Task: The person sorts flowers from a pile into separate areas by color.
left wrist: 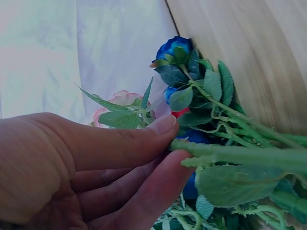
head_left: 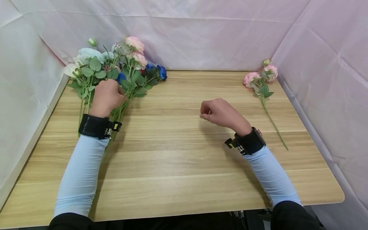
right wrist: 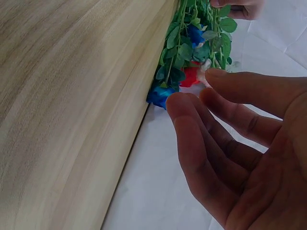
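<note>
Here, a bunch of artificial flowers lies at the far left corner of the wooden table, its white, pink and blue blooms pointing toward the back drape and its green stems running back toward the person. The left hand rests on top of this bunch, just below the leaves, and the left wrist view shows its thumb and forefinger pinching one green stem, with blue blooms and a pale pink one lying just beyond the fingertips. So the gripped stem sits directly under and between the fingers of that hand, while the rest of the bunch spreads out ahead of it and to both sides. The right hand hovers near the middle of the table, well apart from the bunch, its fingers loosely curled and holding nothing. Farther to the right, a single pink flower stem lies alone near the table's right edge, touched by neither hand. A pale pink cloth hangs around the table at the back and on both sides.
</note>
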The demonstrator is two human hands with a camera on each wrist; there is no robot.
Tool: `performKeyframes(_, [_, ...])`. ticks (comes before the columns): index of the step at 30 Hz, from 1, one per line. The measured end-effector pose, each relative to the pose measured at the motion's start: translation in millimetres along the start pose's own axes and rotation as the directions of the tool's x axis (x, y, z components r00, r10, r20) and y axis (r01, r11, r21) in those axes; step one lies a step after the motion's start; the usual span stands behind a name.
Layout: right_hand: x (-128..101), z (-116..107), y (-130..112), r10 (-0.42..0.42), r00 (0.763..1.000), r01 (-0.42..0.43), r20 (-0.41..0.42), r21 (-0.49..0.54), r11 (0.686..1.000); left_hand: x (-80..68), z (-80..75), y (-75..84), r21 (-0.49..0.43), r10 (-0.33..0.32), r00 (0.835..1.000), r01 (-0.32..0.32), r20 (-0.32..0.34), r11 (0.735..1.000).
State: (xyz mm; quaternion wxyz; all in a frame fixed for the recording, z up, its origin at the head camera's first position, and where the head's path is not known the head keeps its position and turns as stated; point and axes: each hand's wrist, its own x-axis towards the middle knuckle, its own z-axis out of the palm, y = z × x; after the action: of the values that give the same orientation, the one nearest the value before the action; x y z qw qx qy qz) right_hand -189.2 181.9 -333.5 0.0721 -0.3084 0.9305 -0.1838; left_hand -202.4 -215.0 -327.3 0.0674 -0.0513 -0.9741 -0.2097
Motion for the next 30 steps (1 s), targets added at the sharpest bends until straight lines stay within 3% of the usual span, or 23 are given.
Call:
performKeyframes(16, [1, 1, 3, 0.016, 1.000, -0.016, -0.003, -0.015, 1.000, -3.4, -7.1, 10.3, -0.044, 0.038, 0.999, -0.039, -0.029, 0.998])
performKeyframes(20, [2, 1, 4, 0.017, 1.000, -0.017, 0.003, -0.011, 1.000, -2.6, -6.6, 15.4, -0.060, 0.057, 0.998, -0.056, 0.002, 0.997])
performKeyframes(25, [3, 2, 5, 0.015, 1.000, -0.015, 0.005, -0.016, 1.000, -2.8, -5.9, 25.2, -0.112, 0.040, 0.998, -0.034, 0.052, 0.993])
performKeyframes(30, [3, 2, 5, 0.014, 1.000, -0.014, 0.009, -0.017, 1.000, -5.2, -4.4, 38.1, -0.133, 0.041, 0.997, -0.032, 0.065, 0.991])
